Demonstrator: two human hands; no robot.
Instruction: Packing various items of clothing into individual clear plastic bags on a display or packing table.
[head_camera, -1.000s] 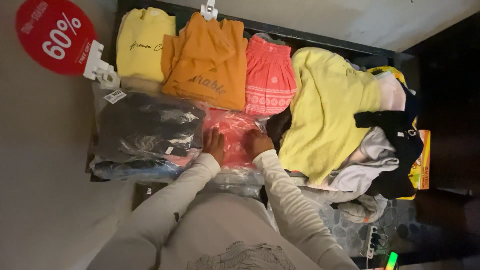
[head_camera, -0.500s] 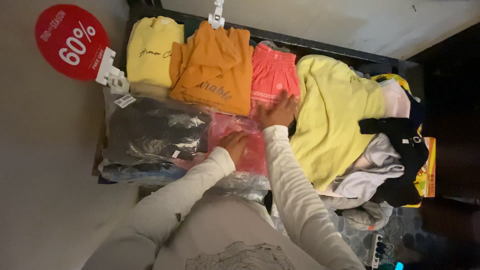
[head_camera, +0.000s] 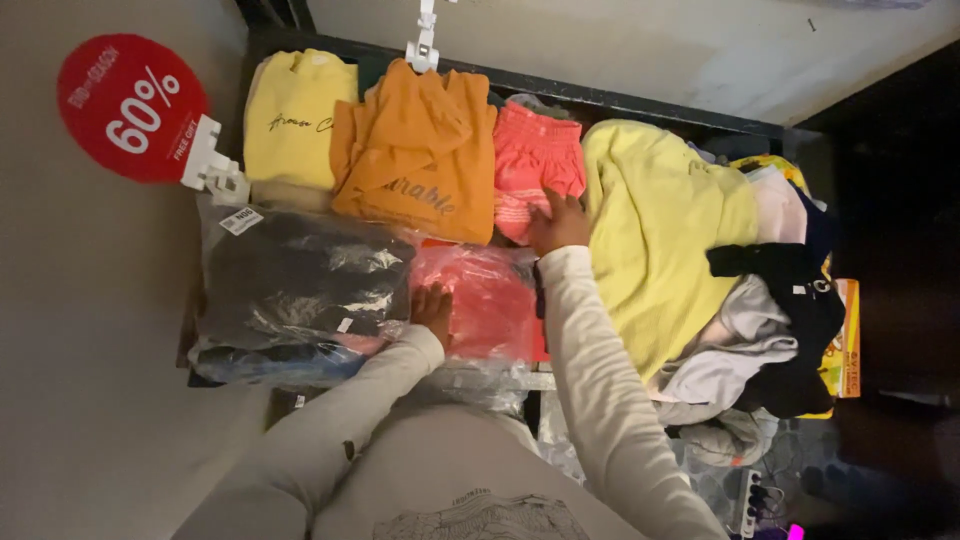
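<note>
Folded clothing display, centre frame.
Right hand fingers flat on coral knit shorts; left hand flat on clear-bagged red garment; round red sign upper left.

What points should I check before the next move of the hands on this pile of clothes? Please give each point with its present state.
1. Right hand lies flat on the coral folded garment, nothing gripped: ok.
2. Left hand rests on the red bagged garment, fingers not closed round it: ok.
3. The orange sweatshirt beside the coral garment lies folded and apart from both hands: ok.
4. The dark bagged garment beside the left hand lies flat, its plastic closed: cannot tell.
5. The loose yellow-green top presses against the right forearm and could drag along: not ok.
6. What lies under the coral garment is hidden: cannot tell.
</note>
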